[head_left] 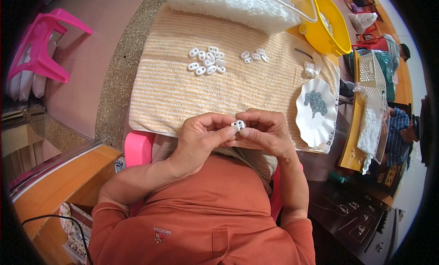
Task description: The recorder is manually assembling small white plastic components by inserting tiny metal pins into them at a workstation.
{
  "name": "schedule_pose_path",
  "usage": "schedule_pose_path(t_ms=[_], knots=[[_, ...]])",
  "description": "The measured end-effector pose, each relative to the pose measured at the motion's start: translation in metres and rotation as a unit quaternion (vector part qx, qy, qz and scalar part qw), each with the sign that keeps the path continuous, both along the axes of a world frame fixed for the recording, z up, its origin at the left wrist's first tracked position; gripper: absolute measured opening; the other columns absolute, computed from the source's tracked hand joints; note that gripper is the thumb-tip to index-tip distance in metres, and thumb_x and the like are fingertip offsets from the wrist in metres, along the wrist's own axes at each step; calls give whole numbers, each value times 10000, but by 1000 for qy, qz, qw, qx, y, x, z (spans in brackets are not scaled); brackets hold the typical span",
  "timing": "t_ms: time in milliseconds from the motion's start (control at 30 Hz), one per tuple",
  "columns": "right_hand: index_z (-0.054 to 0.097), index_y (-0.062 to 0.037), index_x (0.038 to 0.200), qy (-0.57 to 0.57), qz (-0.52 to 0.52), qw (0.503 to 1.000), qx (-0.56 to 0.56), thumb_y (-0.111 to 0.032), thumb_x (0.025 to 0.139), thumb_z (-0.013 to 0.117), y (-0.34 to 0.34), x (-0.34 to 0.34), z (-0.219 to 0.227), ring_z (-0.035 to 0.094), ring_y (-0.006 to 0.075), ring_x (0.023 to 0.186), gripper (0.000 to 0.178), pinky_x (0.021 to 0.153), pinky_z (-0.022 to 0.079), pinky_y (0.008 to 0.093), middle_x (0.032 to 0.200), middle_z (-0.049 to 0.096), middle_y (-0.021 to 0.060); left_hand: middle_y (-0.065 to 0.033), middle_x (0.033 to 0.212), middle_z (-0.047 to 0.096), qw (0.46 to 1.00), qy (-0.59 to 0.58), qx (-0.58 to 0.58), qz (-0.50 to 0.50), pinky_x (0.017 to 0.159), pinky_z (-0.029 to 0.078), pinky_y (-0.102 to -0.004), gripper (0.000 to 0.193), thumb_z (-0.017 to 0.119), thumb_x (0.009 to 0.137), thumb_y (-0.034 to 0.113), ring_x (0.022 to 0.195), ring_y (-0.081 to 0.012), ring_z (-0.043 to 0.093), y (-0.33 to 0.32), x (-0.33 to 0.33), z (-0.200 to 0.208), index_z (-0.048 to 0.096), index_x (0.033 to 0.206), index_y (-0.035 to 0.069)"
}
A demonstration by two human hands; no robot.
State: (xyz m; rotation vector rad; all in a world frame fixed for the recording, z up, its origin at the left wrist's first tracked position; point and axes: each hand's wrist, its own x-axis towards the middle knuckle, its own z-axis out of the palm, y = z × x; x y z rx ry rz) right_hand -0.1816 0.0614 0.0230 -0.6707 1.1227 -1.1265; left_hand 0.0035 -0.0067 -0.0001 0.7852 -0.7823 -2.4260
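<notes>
Above my lap, my left hand (204, 133) and my right hand (266, 131) meet, both pinching a small white two-holed plastic cord lock (239, 125) between thumb and forefinger. My fingertips cover part of it. Ahead on a striped towel (169, 95) lies a loose group of white oval two-holed pieces (209, 62), with a smaller group of similar pieces (260, 51) to its right. Near my right hand stands a white scalloped plate (313, 133) bearing a heap of small grey parts (317, 104) that look like springs.
A clear bin (238, 11) full of white pieces stands at the far edge, beside a yellow basin (336, 40). A crumpled plastic bag (313, 69) lies behind the plate. At left is a pink stool (41, 54). Another person (398, 134) sits at a table on the right.
</notes>
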Motion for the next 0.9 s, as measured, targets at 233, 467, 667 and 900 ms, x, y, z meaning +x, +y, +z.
schedule_pose_path(t_ms=[233,467,667,900], knots=[[595,52,1146,-25,-11,1000,12,61,839,629,0,3,6,646,185,936,309,824,541,296,1028,656,130,-97,948,668,1000,-8,12,4,710,567,-247,196,597,890,18,783,-133,648,1,0,2,617,1084,1],[600,56,1136,-41,-25,999,-4,74,828,633,0,6,5,637,177,928,311,822,533,291,1014,645,125,-75,921,665,999,3,45,20,715,556,-232,205,618,898,79,778,-118,639,1,-1,4,614,1078,-20],[609,64,1114,-35,-21,999,-14,83,819,638,2,7,6,633,175,919,296,811,525,285,998,640,127,-76,873,660,999,7,33,12,691,568,-252,160,598,902,57,759,-125,642,2,1,4,627,1053,15],[610,67,1101,-12,-15,998,-62,90,817,636,6,7,-3,637,181,911,286,805,529,292,1008,637,132,-69,852,658,999,13,34,9,689,572,-258,134,612,893,61,739,-126,642,4,3,3,628,1021,24]])
